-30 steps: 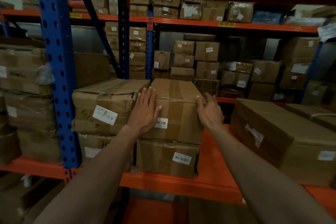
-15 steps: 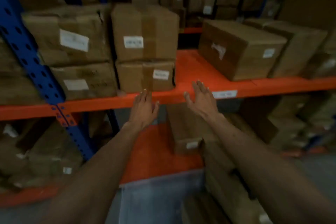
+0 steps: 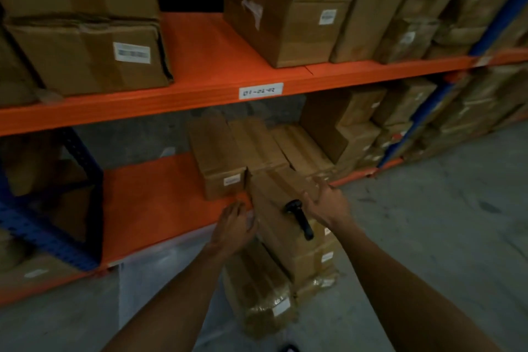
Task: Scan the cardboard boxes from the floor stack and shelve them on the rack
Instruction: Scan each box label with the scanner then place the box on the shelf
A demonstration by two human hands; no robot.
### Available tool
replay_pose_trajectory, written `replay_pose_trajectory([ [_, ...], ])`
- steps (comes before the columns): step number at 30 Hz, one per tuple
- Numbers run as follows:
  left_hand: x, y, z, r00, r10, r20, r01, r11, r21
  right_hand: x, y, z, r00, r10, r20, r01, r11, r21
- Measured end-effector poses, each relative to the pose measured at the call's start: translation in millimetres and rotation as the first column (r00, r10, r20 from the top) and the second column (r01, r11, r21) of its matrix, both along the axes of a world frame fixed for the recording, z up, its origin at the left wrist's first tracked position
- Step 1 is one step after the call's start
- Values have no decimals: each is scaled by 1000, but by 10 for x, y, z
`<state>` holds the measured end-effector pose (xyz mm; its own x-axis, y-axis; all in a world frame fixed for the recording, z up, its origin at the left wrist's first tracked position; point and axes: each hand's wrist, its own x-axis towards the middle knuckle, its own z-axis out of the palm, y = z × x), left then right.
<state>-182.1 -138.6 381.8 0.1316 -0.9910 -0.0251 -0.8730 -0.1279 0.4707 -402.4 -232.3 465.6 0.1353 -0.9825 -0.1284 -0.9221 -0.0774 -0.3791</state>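
Spanning the whole view is an orange-and-blue pallet rack (image 3: 200, 100), and all positions below are taken from it. Its upper shelf carries labelled cardboard cartons, including a two-high pile at the left (image 3: 85, 54) and a taped carton (image 3: 285, 8) toward the right, with bare orange deck between them; a white location tag (image 3: 261, 90) is fixed to the front beam below that gap. The lower shelf holds long cartons (image 3: 220, 163) lying side by side at mid-span, with more cartons stacked further right. On the grey concrete floor (image 3: 443, 208), directly in front of the lower shelf edge, stands the floor stack of cardboard boxes (image 3: 288, 240), several high, the lowest ones wrapped in crinkled tape. A black handheld scanner (image 3: 300, 218) lies on the top box of that stack. The left hand (image 3: 233, 227) is at the stack's left side against the top box, fingers loosely bent; whether it has hold of the box cannot be told. The right hand (image 3: 328, 203) rests on the top box's far right edge, just beside the scanner, fingers curved over the edge; a firm grip cannot be confirmed.
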Motion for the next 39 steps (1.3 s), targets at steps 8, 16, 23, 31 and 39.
replay_pose_trajectory([
  [8, -918, -374, -746, 972, 73, -223, -22, 974, 223, -651, -510, -896, 999, 27, 20, -30, 986, 165],
  [16, -1507, -1093, -2152, 928, 267, -259, -137, 892, 431, -577, -1171, -2117, 983, 179, 29, -181, 966, 184],
  [23, -1703, -1458, -3203, 928, 298, -225, -170, 873, 456, -461, -1501, -3026, 982, 189, 6, -187, 964, 188],
  [31, -1729, -1470, -3457, 874, 283, -394, -133, 921, 367, -563, -1544, -3334, 965, 30, 260, -97, 964, 249],
  [39, -1518, -890, -3615, 837, 246, -489, -10, 900, 436, -961, -929, -3262, 647, -229, 727, -80, 928, 364],
])
